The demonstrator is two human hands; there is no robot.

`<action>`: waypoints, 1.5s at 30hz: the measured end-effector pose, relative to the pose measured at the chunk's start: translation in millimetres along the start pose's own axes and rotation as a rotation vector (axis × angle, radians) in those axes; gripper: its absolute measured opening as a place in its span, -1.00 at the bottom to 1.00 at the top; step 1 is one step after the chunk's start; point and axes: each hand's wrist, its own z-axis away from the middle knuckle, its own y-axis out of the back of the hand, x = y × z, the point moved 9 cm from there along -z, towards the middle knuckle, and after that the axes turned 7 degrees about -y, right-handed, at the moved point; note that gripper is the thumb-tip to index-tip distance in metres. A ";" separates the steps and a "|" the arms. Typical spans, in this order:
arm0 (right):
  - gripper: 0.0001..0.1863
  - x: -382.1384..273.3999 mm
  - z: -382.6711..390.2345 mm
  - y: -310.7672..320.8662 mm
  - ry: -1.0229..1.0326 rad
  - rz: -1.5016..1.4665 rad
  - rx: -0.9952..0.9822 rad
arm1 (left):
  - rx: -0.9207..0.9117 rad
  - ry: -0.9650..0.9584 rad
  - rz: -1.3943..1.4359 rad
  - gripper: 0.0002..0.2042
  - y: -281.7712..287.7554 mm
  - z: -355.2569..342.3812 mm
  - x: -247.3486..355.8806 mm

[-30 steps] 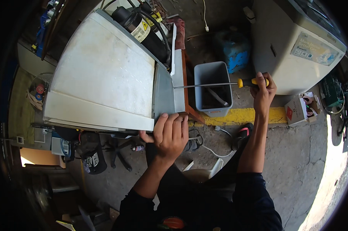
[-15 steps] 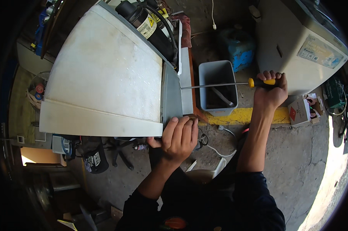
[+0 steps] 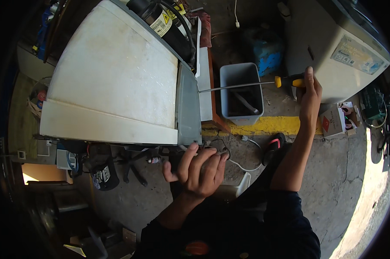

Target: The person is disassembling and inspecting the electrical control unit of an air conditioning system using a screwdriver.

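- Left hand (image 3: 199, 170) has dropped off the white appliance (image 3: 117, 77); my fingers now spread open, holding nothing.
- Right hand (image 3: 309, 97): grip closed on yellow-handled screwdriver (image 3: 246, 84), tip at appliance edge.

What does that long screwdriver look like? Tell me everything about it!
The screwdriver has a very long, thin, shiny metal shaft and a yellow handle with black on it. It lies almost level above the grey bin. The right hand grips the handle, and the tip pokes into the side of the white machine, near its grey edge panel.
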 end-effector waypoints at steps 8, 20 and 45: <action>-0.74 5.7 -5.9 19.6 0.372 0.263 -0.358 | -0.378 1.415 2.162 -0.88 -162.9 63.8 57.5; -0.77 -0.5 4.4 12.8 0.126 0.008 -0.282 | 0.375 1.331 2.063 -0.77 -219.3 -45.3 -8.1; -0.78 -9.1 9.3 16.6 0.099 0.112 -0.341 | 0.392 1.328 2.089 -0.72 -218.4 -43.0 -18.2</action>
